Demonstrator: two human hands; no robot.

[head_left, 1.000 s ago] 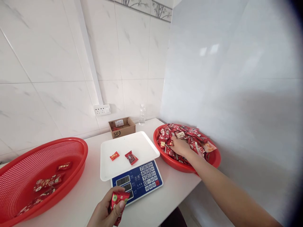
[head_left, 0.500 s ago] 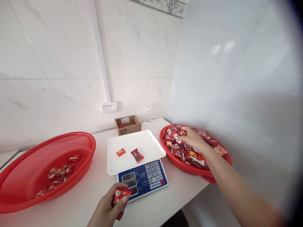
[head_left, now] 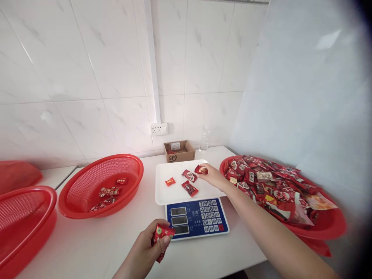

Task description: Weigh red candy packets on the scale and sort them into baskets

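Observation:
My left hand (head_left: 145, 248) is closed around a red packet (head_left: 162, 232) with a green flower print, near the front left corner of the scale (head_left: 193, 221). Over the right part of the scale's white tray (head_left: 167, 198), my right hand (head_left: 214, 177) pinches a small red snack packet (head_left: 200, 169). Lying on the tray are a small orange-red candy (head_left: 170, 181), a dark red packet (head_left: 190, 188) and a red packet with a white label (head_left: 189, 175). Whether the pinched packet touches the tray, I cannot tell.
A red basket (head_left: 328, 228) heaped with red snack packets stands on the right, under my right forearm. To the left, another red basket (head_left: 136, 190) holds a few packets, beside a further red basket (head_left: 49, 205). Behind the scale are a cardboard box (head_left: 181, 155) and a clear bottle (head_left: 204, 141).
My right hand has moved left from the heaped basket to the tray with a packet. A red packet with a white label is newly on the tray. The view has turned left.

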